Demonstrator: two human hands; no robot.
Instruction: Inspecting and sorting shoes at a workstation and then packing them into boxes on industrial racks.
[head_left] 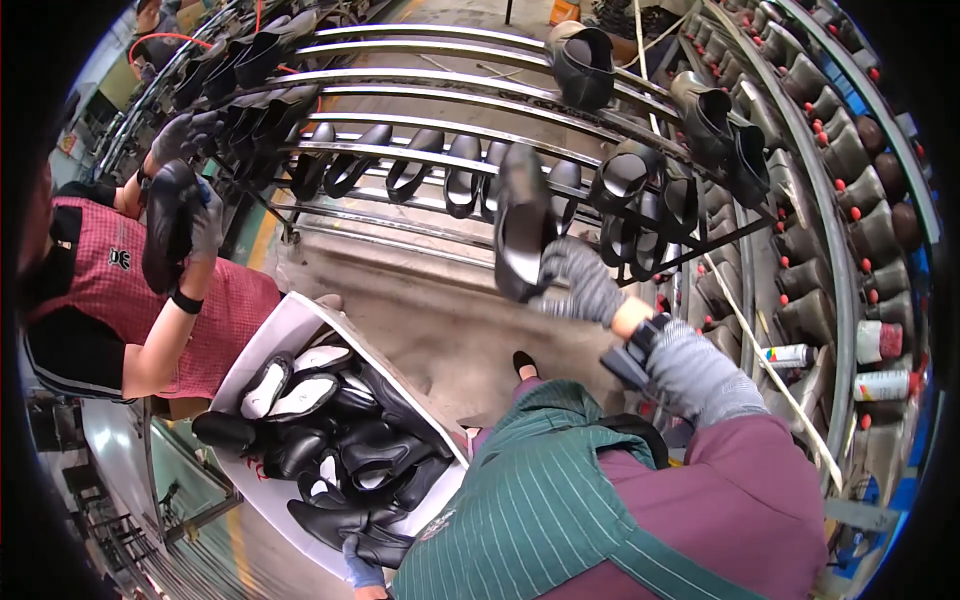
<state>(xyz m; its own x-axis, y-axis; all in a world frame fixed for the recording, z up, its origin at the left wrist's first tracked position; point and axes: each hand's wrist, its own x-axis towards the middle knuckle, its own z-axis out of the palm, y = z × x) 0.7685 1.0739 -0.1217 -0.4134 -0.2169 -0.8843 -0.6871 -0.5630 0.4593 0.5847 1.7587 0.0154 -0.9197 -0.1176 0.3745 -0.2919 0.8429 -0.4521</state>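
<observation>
A black slip-on shoe (520,215), slightly blurred, is in front of the metal rack (400,74), its heel end gripped by the gloved right hand (580,285); whether it touches a rail is unclear. A firm heel hold, toe kept clear of the rack's row of black shoes (462,160), should help avoid scuffs. The left hand (362,570) is against another black shoe (385,548) at the white box (262,337); its grip cannot be told. Beyond, a co-worker (225,310) holds a dark shoe (168,225).

Rack (440,78), probably metal, black shoes (586,88) on rails (430,32)
</observation>
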